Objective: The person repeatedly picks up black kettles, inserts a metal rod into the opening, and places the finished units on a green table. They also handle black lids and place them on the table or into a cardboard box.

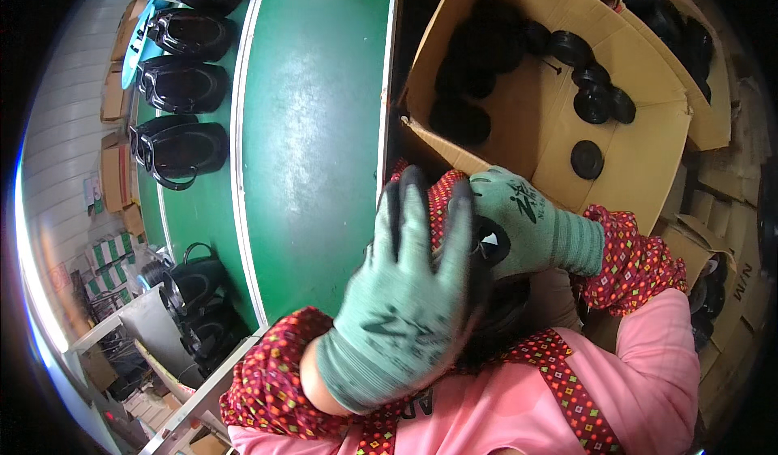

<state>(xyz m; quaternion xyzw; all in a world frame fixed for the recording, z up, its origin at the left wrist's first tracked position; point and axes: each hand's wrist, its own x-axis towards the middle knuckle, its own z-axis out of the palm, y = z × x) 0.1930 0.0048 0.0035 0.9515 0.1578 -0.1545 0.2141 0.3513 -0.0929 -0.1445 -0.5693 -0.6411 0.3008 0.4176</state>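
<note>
Left hand (401, 297) spread, right hand (523, 218) at black part (501, 247), grip unclear, seemingly mid-work; round black parts (587, 159) left in carton (642, 153) beyond right edge of counter (312, 147).

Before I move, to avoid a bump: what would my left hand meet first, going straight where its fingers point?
Probably the cardboard box, at its near rim; depth is unclear, so the left hand might pass above.
</note>
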